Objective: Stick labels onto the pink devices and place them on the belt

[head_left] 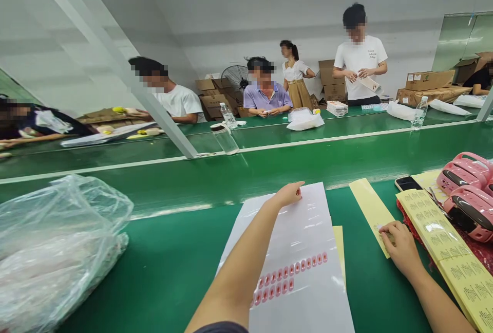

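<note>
A glossy white sheet [296, 240] with two rows of small pink oval stickers [285, 271] lies before me on the green table. My left hand [289, 195] reaches across it to its far edge, fingers curled together and the index finger pointing right. Whatever those fingers pinch is too small to make out. To the right, my right hand [400, 245] is closed at the near end of a narrow yellow paper strip [365, 199], thumb and fingertips pressed on it. Part of another yellow paper [339, 245] shows from under the white sheet.
Yellow label sheets [442, 245], a phone [408, 184] and pink toy-like cases [470, 209] lie at right. A clear plastic bag [61, 251] of wrapped goods sits at left. Beyond, a metal post [115, 66], a jar [225, 140] and several people stand or sit along the line.
</note>
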Motion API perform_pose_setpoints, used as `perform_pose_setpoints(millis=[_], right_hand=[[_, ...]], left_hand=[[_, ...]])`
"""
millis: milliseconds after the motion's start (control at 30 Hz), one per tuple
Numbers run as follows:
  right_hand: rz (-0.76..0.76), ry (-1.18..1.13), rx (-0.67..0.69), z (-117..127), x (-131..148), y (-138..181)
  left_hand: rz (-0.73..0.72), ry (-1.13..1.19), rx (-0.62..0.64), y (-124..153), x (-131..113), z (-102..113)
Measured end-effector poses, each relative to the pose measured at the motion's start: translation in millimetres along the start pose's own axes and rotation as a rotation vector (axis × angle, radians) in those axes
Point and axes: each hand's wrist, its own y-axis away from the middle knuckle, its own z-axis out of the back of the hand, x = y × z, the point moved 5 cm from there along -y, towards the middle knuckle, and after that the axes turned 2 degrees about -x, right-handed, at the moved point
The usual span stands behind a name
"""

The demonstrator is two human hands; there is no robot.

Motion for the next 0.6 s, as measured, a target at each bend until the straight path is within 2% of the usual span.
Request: perform_pose_setpoints(millis=[367,467,600], right_hand=[[-0.022,0.009,0.019,-1,-2,0],[-0.03,0.02,0.019,-1,-2,0],[-0.035,0.019,0.001,1,-2,0]], left_hand=[[0.004,0.273,-0.062,6,9,5],[-0.027,0.304,-0.082,13,0,7],[-0.119,0.303,-0.1,36,-28,12]])
